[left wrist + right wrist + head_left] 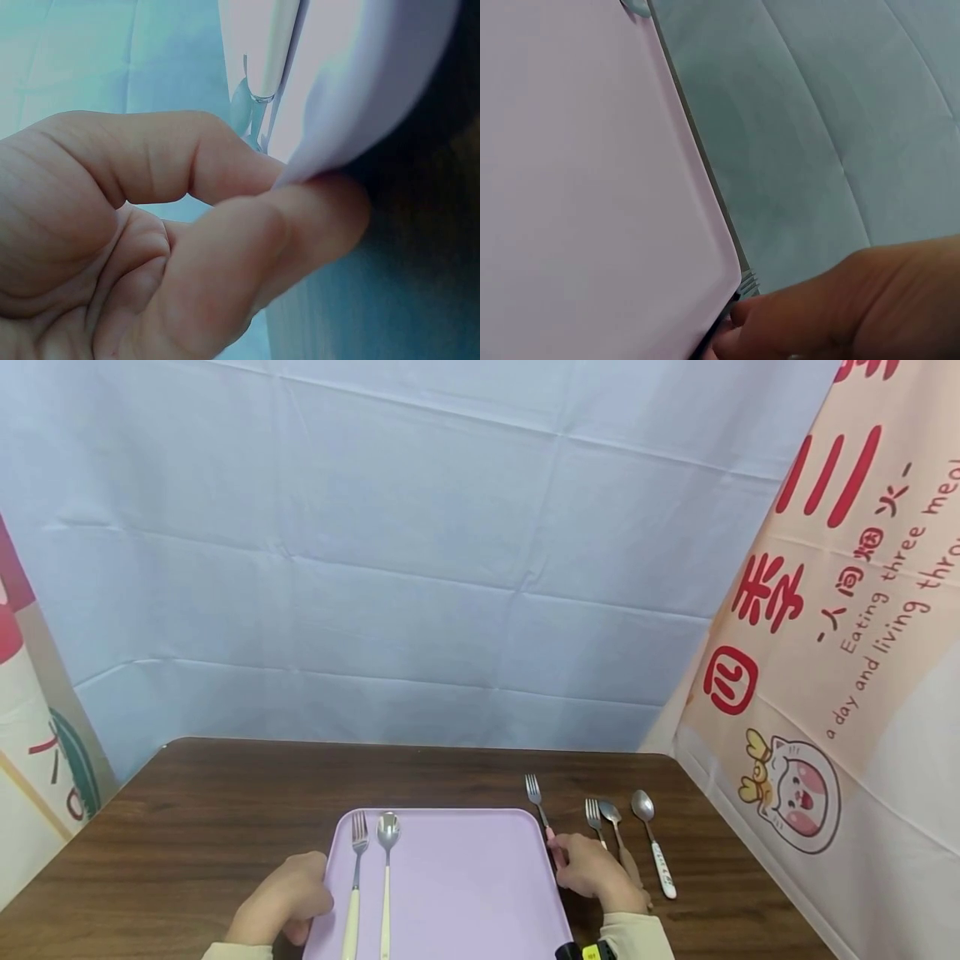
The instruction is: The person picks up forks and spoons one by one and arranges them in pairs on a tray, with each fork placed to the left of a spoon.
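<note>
A lilac tray [465, 877] lies on the table, carrying a cream-handled fork [352, 893] and a cream-handled spoon [386, 893] along its left side. My left hand [288, 893] pinches the tray's left edge; the left wrist view shows finger and thumb on either side of the rim [330, 135]. Just beyond the tray's right edge, my right hand [592, 868] holds the pink handle of a fork [534, 793], whose tines point away from me. In the right wrist view the fingers [780, 322] curl down beside the tray corner, partly hiding that handle.
To the right of my right hand lie another fork [594, 814], a spoon with a brownish handle [611, 812] and a spoon with a patterned white handle [660, 860]. Pale blue cloth [390, 568] hangs behind the dark wooden table [225, 793]; a printed cloth [825, 693] hangs at right.
</note>
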`<state>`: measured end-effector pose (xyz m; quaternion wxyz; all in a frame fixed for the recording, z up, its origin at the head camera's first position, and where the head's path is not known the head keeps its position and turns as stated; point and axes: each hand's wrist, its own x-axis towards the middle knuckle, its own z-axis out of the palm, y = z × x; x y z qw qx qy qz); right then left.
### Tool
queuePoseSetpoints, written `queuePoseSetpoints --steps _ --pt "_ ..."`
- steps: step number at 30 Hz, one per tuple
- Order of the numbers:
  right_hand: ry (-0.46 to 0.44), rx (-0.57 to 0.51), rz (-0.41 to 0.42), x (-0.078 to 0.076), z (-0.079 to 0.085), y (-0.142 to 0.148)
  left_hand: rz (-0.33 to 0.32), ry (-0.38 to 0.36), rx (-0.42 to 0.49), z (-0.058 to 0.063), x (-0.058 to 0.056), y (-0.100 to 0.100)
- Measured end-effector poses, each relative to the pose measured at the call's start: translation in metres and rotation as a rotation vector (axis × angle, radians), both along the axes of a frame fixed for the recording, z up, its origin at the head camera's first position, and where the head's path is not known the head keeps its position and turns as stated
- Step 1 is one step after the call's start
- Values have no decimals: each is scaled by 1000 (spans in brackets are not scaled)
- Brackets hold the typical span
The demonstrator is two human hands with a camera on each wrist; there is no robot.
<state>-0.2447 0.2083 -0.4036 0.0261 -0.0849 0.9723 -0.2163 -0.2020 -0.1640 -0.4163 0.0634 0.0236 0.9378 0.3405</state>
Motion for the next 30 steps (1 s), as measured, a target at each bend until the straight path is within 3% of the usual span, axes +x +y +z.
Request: queuePoseSetpoints --steps 6,20,30 --pt "42 -15 38 -1 -4 0 -4 -6 9 0 0 0" --pt "147 -11 -11 -7 -8 6 -2 -16 21 1 0 1" --pt "63 -74 -83 -4 -10 7 -1 -13 13 1 1 1"
